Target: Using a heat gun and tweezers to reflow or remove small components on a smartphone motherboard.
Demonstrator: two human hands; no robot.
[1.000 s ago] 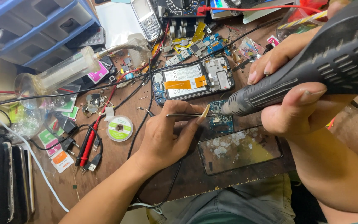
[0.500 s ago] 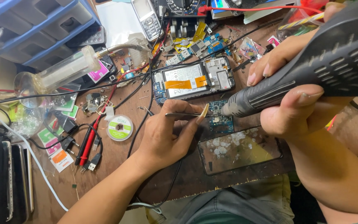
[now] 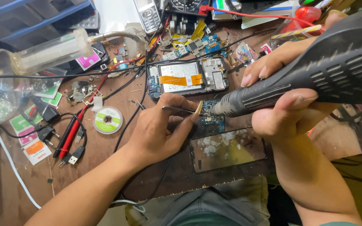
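Observation:
My left hand (image 3: 158, 132) pinches thin metal tweezers (image 3: 179, 110), their tips reaching toward a small blue circuit board (image 3: 213, 119) on the wooden bench. My right hand (image 3: 288, 111) grips a large black hot-air gun (image 3: 315, 71), its nozzle pointing left at the board, just beside the tweezer tips. An opened phone (image 3: 187, 79) with a white battery and orange flex strip lies just behind the board. In front of the board sits a dark, smeared phone glass panel (image 3: 228, 149).
A green solder-wick reel (image 3: 108, 120) and red and black probe leads (image 3: 70, 134) lie left of my left hand. A clear syringe-like tube (image 3: 51, 52), blue drawers (image 3: 26, 16), a keypad phone (image 3: 146, 14) and loose boards (image 3: 197, 44) crowd the back. Black cables (image 3: 84, 75) cross the bench.

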